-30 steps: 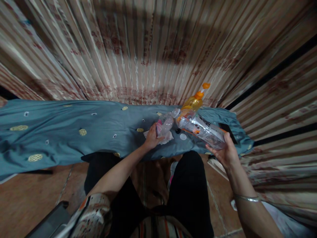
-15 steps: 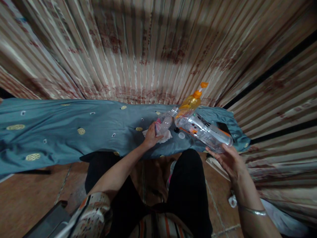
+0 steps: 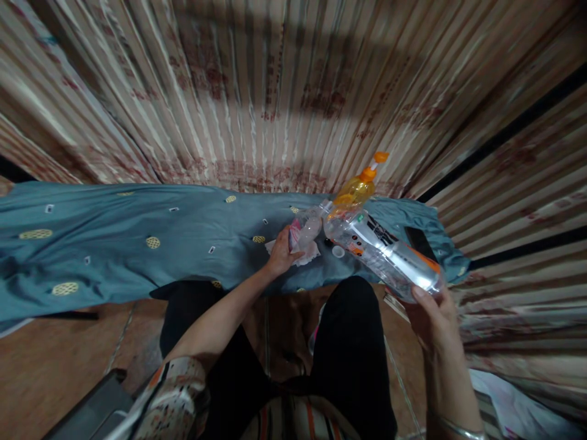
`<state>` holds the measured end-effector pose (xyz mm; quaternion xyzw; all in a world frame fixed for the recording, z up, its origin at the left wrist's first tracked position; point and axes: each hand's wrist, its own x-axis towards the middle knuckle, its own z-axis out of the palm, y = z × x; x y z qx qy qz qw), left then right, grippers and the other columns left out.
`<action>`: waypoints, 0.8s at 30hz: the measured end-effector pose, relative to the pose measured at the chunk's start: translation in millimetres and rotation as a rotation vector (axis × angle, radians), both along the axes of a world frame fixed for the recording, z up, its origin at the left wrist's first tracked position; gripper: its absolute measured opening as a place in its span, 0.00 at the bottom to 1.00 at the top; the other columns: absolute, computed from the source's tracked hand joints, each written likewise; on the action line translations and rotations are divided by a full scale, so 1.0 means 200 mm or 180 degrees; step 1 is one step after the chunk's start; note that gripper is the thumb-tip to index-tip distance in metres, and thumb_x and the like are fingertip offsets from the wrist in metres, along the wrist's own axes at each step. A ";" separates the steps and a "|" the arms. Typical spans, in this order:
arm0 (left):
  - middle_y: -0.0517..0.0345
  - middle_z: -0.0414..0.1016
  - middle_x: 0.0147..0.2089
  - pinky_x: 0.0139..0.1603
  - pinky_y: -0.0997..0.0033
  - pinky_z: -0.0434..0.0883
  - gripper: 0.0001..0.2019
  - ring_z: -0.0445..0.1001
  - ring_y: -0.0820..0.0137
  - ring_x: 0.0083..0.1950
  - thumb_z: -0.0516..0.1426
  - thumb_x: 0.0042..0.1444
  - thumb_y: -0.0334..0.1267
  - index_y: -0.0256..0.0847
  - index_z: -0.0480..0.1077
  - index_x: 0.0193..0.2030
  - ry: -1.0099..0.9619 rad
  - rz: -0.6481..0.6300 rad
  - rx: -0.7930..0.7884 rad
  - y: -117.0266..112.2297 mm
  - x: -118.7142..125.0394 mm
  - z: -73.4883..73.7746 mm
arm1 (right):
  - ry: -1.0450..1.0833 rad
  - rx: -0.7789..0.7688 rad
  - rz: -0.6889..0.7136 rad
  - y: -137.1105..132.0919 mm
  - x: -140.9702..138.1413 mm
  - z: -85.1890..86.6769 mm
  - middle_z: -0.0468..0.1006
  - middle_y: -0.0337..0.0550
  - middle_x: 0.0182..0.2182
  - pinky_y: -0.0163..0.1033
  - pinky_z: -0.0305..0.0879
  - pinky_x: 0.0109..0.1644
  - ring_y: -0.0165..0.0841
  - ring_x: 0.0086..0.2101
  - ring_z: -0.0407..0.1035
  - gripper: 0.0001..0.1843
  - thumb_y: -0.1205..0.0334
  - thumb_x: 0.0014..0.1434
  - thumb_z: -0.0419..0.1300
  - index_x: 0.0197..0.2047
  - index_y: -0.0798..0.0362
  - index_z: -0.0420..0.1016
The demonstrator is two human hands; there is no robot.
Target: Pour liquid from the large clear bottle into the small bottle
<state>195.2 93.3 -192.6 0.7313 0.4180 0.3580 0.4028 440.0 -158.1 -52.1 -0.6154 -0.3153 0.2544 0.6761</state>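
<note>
Right grip pinches big bottle at the near end, left grip small bottle; likely light, dentable: hold gently.

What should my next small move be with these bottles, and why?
Probably firm up your left hand's grip to steady the small clear bottle. Your right hand holds the large clear bottle at a slant, its far end close to the small one's top. I can't tell if they touch.
</note>
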 end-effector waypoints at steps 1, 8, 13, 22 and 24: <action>0.29 0.67 0.79 0.85 0.35 0.59 0.52 0.67 0.40 0.81 0.77 0.49 0.41 0.36 0.58 0.77 -0.0005 -0.0011 0.0005 0.00 0.00 0.00 | -0.0082 0.0006 -0.0030 -0.01 0.00 -0.01 0.85 0.46 0.60 0.58 0.79 0.66 0.49 0.59 0.81 0.37 0.47 0.55 0.79 0.66 0.42 0.79; 0.35 0.69 0.78 0.85 0.36 0.61 0.51 0.68 0.41 0.80 0.77 0.49 0.43 0.40 0.60 0.77 -0.0222 -0.0065 -0.0014 0.00 0.00 -0.01 | -0.0754 -0.0090 -0.0256 -0.07 -0.06 -0.02 0.82 0.54 0.64 0.65 0.67 0.75 0.55 0.64 0.76 0.43 0.45 0.54 0.78 0.69 0.50 0.76; 0.33 0.70 0.76 0.84 0.37 0.62 0.52 0.70 0.41 0.79 0.77 0.47 0.42 0.38 0.61 0.77 -0.0231 -0.0047 -0.0034 0.00 0.00 0.00 | -0.0833 -0.0128 -0.0341 -0.07 -0.13 0.02 0.79 0.56 0.68 0.64 0.65 0.76 0.56 0.66 0.74 0.47 0.42 0.54 0.78 0.72 0.49 0.73; 0.28 0.67 0.79 0.85 0.34 0.60 0.52 0.67 0.40 0.82 0.75 0.49 0.44 0.37 0.58 0.77 -0.0180 -0.0088 -0.0031 0.01 0.01 -0.03 | -0.1223 -0.0164 -0.0546 -0.09 -0.15 0.02 0.74 0.56 0.71 0.68 0.57 0.80 0.56 0.70 0.69 0.50 0.41 0.58 0.75 0.77 0.49 0.67; 0.28 0.67 0.79 0.85 0.34 0.60 0.52 0.67 0.39 0.82 0.75 0.49 0.44 0.38 0.57 0.77 -0.0189 -0.0075 -0.0001 0.01 0.01 -0.04 | -0.1380 -0.0196 -0.0562 -0.09 -0.16 0.04 0.71 0.56 0.73 0.68 0.54 0.81 0.56 0.71 0.68 0.52 0.40 0.58 0.74 0.79 0.48 0.65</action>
